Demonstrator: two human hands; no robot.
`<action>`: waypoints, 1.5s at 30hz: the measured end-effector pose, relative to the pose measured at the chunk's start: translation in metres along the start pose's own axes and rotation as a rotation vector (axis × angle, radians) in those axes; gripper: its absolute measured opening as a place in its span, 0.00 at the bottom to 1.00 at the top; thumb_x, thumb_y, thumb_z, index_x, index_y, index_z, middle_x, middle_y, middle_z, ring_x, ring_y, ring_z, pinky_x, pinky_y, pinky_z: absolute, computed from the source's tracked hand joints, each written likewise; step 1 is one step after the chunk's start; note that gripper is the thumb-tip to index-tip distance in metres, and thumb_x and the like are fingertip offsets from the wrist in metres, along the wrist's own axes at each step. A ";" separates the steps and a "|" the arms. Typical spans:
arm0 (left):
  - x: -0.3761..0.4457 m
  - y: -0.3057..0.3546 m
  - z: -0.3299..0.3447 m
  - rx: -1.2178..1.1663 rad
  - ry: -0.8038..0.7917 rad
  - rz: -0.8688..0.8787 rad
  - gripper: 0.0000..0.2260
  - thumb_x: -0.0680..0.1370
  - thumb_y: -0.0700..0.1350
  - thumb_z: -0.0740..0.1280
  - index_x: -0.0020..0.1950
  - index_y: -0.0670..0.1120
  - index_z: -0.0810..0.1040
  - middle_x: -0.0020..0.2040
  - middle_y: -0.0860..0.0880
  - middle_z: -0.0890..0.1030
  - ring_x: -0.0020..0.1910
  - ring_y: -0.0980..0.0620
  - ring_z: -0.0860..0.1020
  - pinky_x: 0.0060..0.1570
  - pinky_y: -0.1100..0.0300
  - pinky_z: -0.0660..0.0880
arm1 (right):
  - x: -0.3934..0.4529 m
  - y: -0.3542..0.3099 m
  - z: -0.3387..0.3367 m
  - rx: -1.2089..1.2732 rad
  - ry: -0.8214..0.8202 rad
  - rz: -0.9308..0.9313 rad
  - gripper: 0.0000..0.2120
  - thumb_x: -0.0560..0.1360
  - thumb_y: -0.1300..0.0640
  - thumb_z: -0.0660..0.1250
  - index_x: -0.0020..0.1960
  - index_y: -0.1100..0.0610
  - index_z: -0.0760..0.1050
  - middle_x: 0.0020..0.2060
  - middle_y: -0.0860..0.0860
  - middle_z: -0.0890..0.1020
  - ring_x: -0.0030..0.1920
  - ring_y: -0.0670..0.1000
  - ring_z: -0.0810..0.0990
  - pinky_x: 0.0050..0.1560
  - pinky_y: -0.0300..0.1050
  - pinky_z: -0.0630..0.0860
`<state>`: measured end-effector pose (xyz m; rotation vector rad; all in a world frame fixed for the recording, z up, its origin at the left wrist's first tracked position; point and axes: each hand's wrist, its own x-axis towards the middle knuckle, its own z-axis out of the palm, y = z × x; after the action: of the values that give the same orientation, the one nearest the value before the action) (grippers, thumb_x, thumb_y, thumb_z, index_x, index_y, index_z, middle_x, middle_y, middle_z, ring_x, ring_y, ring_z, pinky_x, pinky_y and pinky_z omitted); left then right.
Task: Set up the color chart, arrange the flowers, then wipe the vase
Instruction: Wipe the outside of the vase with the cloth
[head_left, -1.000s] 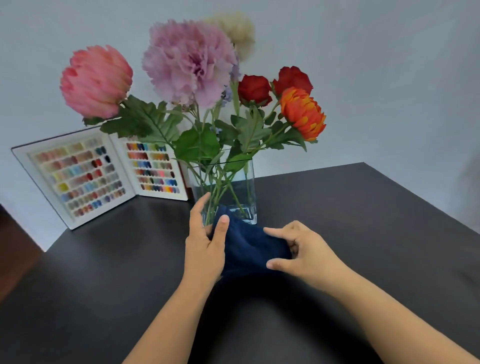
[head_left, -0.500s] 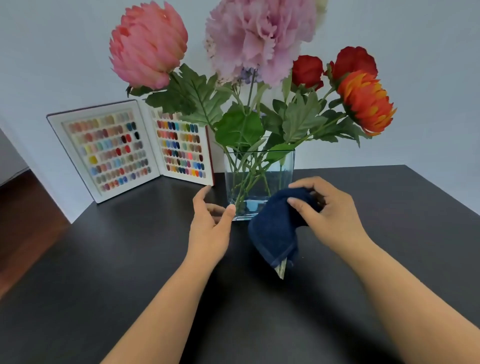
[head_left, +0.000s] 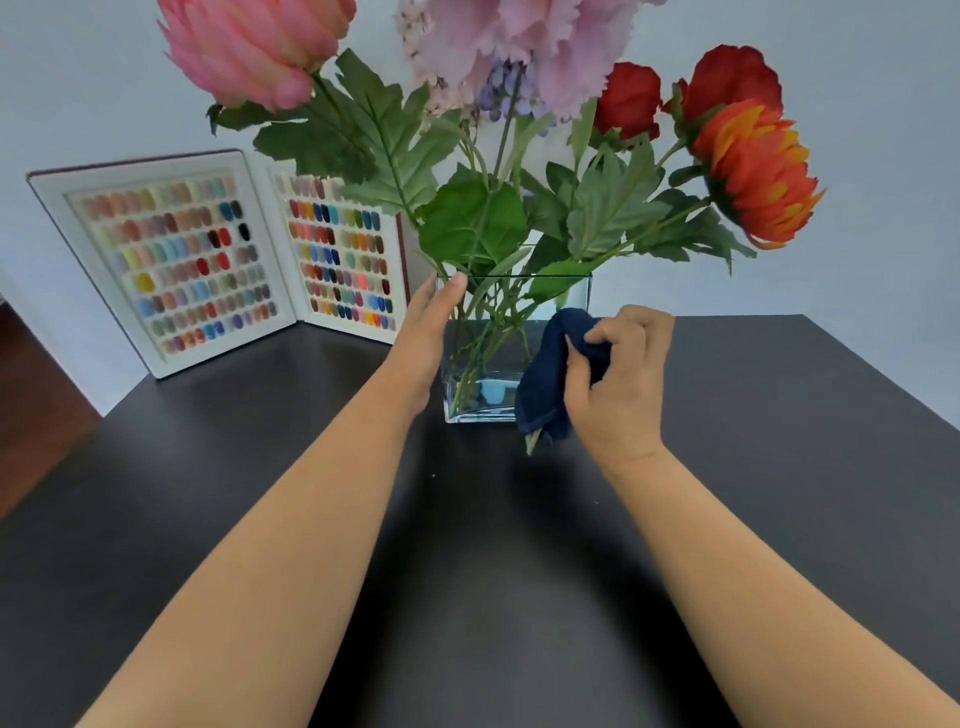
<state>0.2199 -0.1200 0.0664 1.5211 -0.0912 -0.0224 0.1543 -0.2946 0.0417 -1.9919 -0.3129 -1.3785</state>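
From your head view, the open color chart stands against the wall behind-left of the square glass vase of flowers on the dark table, where your left hand lies flat-fingered against its left side and your right hand bunches a navy cloth against its front right corner.

No legible text, labels or numbers anywhere.

Soft, even light, faint shadows on the dark table; sharp centre, wide-angle bending at edges.
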 end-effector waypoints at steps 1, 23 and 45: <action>0.000 0.001 0.001 -0.014 0.007 -0.002 0.34 0.73 0.69 0.60 0.76 0.58 0.61 0.76 0.54 0.62 0.72 0.53 0.61 0.63 0.51 0.58 | -0.001 0.001 0.005 0.002 0.002 -0.004 0.20 0.67 0.75 0.69 0.48 0.56 0.65 0.48 0.58 0.66 0.49 0.50 0.68 0.49 0.32 0.66; 0.012 0.007 -0.006 0.046 -0.035 -0.047 0.16 0.77 0.65 0.59 0.62 0.63 0.64 0.62 0.56 0.64 0.61 0.57 0.62 0.56 0.51 0.59 | 0.002 0.030 -0.003 -0.301 -0.532 -0.427 0.18 0.74 0.68 0.63 0.60 0.57 0.81 0.52 0.62 0.81 0.41 0.65 0.76 0.39 0.53 0.76; 0.013 0.009 -0.009 0.068 -0.055 -0.051 0.25 0.71 0.67 0.60 0.65 0.60 0.67 0.54 0.59 0.69 0.51 0.62 0.68 0.43 0.60 0.62 | -0.026 0.021 0.035 -0.461 -0.621 -0.726 0.20 0.73 0.67 0.61 0.64 0.56 0.77 0.62 0.58 0.75 0.46 0.64 0.75 0.44 0.56 0.74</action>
<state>0.2333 -0.1112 0.0754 1.5904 -0.0981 -0.1029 0.1804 -0.2828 0.0030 -2.8455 -1.1820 -1.2540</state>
